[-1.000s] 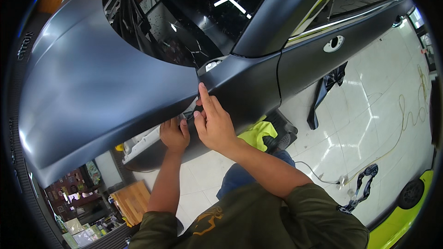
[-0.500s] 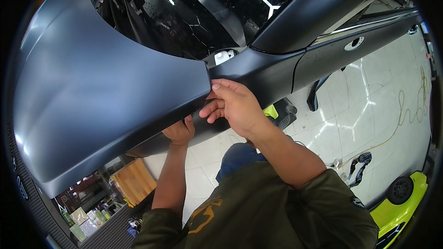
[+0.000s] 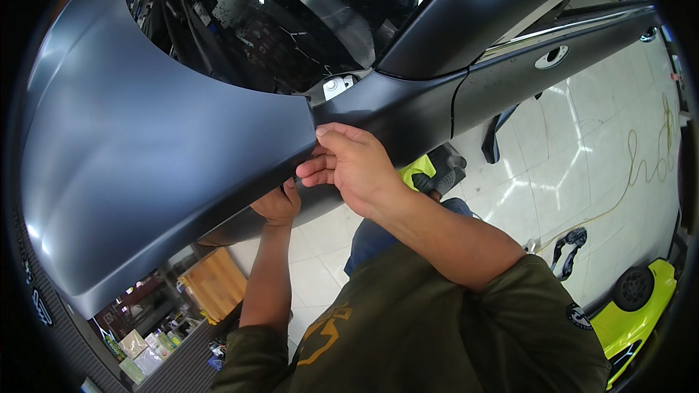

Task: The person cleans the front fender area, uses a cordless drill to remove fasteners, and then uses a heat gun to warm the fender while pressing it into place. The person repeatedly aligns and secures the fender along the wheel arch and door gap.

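A car in matt dark grey film fills the upper view: its hood (image 3: 145, 153), its fender (image 3: 393, 113) and its door (image 3: 531, 80). My right hand (image 3: 349, 164) rests with bent fingers on the seam where hood and fender meet, fingertips touching the hood's edge. My left hand (image 3: 277, 204) is lower, under the hood's edge, with its fingers curled onto the film there; whether it holds a tool is hidden. The windshield (image 3: 291, 22) is dark and reflects ceiling lights.
White glossy floor tiles lie to the right, with a yellow cable (image 3: 641, 167) and a dark rag (image 3: 568, 244). A yellow-green vehicle part with a wheel (image 3: 641, 298) sits at lower right. A wooden board (image 3: 215, 284) and small boxes are at lower left.
The view has moved closer to the hood. My right hand slid from flat on the fender to curled at the hood and fender seam. My left hand stayed under the edge.
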### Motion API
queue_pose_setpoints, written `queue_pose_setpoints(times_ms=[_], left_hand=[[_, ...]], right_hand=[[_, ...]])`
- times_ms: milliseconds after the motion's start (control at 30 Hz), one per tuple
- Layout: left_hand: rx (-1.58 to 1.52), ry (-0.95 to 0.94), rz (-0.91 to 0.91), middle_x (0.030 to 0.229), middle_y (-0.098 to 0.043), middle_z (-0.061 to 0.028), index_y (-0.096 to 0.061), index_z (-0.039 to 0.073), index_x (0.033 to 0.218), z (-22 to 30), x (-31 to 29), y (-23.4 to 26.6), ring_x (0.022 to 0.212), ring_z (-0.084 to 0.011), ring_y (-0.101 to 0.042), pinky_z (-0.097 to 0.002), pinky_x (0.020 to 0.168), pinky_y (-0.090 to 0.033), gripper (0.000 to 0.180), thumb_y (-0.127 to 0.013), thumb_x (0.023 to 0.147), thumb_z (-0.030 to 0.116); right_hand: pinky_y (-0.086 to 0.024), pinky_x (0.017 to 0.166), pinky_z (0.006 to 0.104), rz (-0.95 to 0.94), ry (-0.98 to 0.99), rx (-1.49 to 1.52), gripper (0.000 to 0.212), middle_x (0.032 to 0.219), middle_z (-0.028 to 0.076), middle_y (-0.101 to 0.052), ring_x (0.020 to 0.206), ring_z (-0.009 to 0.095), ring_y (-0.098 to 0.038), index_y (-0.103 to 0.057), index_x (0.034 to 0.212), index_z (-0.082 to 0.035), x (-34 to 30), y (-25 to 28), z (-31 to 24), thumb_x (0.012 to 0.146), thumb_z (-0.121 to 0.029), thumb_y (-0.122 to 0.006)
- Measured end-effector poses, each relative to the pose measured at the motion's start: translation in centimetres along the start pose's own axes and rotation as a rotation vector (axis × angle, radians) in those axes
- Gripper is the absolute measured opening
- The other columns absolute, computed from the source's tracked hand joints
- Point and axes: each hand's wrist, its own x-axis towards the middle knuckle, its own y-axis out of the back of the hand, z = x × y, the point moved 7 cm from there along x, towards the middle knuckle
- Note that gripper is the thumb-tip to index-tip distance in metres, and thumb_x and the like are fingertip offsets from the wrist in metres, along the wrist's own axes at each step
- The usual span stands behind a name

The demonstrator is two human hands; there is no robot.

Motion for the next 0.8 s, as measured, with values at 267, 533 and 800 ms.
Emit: queue_pose_setpoints(times_ms=[267, 533, 800], left_hand=[[0.05, 0.005, 0.021, 0.121, -0.06, -0.0157, -0.064, 0.011, 0.118, -0.2, -0.2, -0.2, 0.108, -0.0404, -0.058, -0.0501, 0.091, -0.042, 0.041, -0.044, 0.094, 0.038], [0.042, -0.001, 0.031, 0.119, -0.061, -0.0159, -0.065, 0.01, 0.116, 0.1, 0.5, 0.0, 0.105, -0.0404, -0.059, -0.0496, 0.089, -0.044, 0.041, -0.046, 0.093, 0.038], [0.084, 0.017, 0.002, 0.124, -0.06, -0.0163, -0.064, 0.01, 0.119, -0.6, -0.9, -0.4, 0.11, -0.0404, -0.057, -0.0501, 0.092, -0.042, 0.044, -0.042, 0.095, 0.04]], right_hand=[[-0.05, 0.072, 0.033, 0.171, 0.831, -0.917, 0.04, 0.096, 0.015, -0.056, 0.077, 0.023, -0.061, -0.05, 0.13, 0.003, -4.3, -0.4, -3.2, 0.091, -0.006, -0.054], [-0.047, 0.069, 0.0287, 0.011, 0.622, -0.667, 0.049, 0.09, 0.01, -0.056, 0.071, 0.016, -0.055, -0.046, 0.137, 0.002, -2.3, -0.3, -0.8, 0.09, -0.008, -0.057], [-0.036, 0.051, 0.0181, -0.033, 0.357, -0.587, 0.049, 0.078, -0.001, -0.053, 0.06, 0.003, -0.044, -0.041, 0.141, -0.002, -1.7, 0.2, -3.3, 0.094, -0.008, -0.054]])
